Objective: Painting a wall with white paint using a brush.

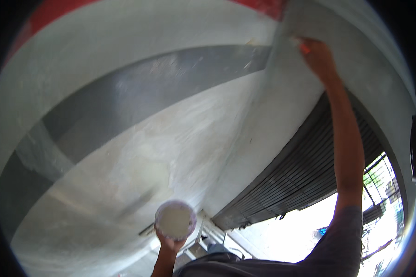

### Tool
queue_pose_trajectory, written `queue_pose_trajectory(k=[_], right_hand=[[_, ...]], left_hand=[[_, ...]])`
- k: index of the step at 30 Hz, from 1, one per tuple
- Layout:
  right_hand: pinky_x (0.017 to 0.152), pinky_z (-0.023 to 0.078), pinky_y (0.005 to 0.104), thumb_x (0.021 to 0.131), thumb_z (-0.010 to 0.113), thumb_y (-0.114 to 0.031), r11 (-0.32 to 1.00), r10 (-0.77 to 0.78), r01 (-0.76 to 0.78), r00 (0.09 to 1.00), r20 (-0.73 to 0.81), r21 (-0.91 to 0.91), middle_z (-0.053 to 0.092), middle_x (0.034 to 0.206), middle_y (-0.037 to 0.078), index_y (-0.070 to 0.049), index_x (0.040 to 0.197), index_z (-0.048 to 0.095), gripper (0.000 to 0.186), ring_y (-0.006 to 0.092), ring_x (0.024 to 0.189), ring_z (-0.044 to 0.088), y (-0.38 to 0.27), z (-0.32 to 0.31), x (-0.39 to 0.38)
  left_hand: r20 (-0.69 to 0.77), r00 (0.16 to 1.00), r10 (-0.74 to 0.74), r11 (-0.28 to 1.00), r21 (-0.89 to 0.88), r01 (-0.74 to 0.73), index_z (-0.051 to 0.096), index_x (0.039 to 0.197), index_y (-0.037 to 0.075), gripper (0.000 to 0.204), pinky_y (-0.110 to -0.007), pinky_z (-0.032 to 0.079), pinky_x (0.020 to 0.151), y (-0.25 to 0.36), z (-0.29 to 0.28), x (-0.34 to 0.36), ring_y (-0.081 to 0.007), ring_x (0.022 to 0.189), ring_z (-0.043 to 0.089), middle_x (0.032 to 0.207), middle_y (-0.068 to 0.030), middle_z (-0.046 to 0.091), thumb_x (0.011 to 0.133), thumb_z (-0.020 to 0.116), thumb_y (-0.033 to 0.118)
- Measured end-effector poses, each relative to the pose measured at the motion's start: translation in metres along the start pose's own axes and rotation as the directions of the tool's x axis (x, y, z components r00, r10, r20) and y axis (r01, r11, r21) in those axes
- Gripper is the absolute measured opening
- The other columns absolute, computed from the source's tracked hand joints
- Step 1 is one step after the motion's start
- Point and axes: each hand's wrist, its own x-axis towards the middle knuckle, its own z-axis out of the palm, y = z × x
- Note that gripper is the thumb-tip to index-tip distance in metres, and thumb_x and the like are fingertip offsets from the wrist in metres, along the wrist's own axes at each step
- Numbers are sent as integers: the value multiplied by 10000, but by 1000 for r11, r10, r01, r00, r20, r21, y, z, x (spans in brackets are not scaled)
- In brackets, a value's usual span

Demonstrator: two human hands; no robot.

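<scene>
Wall (pixel 203 111), pale and patchy, fills most of the view. Broad grey band (pixel 115 101) curves across it; red paint (pixel 60 14) shows along the upper edge. Dark slatted shutter (pixel 286 166) at the right, partly behind the raised right arm; bright opening (pixel 282 235) below it. Bowl (pixel 175 221), round, is held up at lower centre in front of the wall; pale contents, consistency unclear. Left hand (pixel 172 243) supports the bowl from its near side, fingers curled partly beneath and mostly hidden. Right hand (pixel 321 54), up near the wall's corner, is closed around a small orange tool (pixel 305 49). Tool type indistinct; cannot tell whether it touches the wall.
</scene>
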Motion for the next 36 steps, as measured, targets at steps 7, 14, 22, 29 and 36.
queue_pose_trajectory(k=[7, 14, 22, 29, 36], right_hand=[[886, 541, 318, 936, 599, -158, 542, 455, -309, 890, 36, 782, 652, 1162, 118, -19, 1230, 600, 326, 196, 976, 670, -134, -94, -116], [712, 629, 355, 930, 553, -60, -544, 240, -570, 597, 766, 615, 611, 1051, 187, 69, 1084, 601, 206, 259, 920, 658, -327, -146, -235], [752, 606, 302, 867, 591, 56, -590, 188, -664, 440, 878, 459, 644, 997, 164, 81, 994, 638, 138, 224, 884, 669, -386, -143, -235], [723, 578, 267, 826, 627, 84, -461, 287, -635, 554, 781, 620, 664, 1001, 161, 45, 984, 657, 166, 183, 885, 665, -407, -127, -249], [790, 561, 324, 757, 703, 85, -136, 130, -455, 872, 471, 880, 677, 1053, 194, 18, 1004, 669, 258, 266, 953, 679, -353, -132, -230]], left_hand=[[54, 998, 14, 998, -63, -11, 373, 1430, 181, 757, -545, 329, 1076, 22, 50, 14, -313, 1317, 406, 1433, -95, 415, 850, 365, 667], [-70, 997, 44, 998, -39, -47, 426, 1393, 176, 748, -513, 361, 1041, 16, 39, 20, -276, 1273, 440, 1377, -68, 458, 838, 310, 663], [-85, 994, 69, 997, -25, -71, 457, 1360, 175, 793, -463, 407, 995, 12, 47, 24, -254, 1232, 470, 1329, -58, 495, 804, 314, 722], [-19, 993, 116, 992, 45, -115, 411, 1386, 169, 796, -448, 437, 975, 3, 49, 27, -259, 1224, 479, 1345, -71, 473, 803, 380, 710], [2, 988, 154, 969, 193, -152, 380, 1407, 126, 720, -465, 387, 1051, 4, 48, 27, -241, 1260, 475, 1359, -86, 486, 879, 352, 615]])
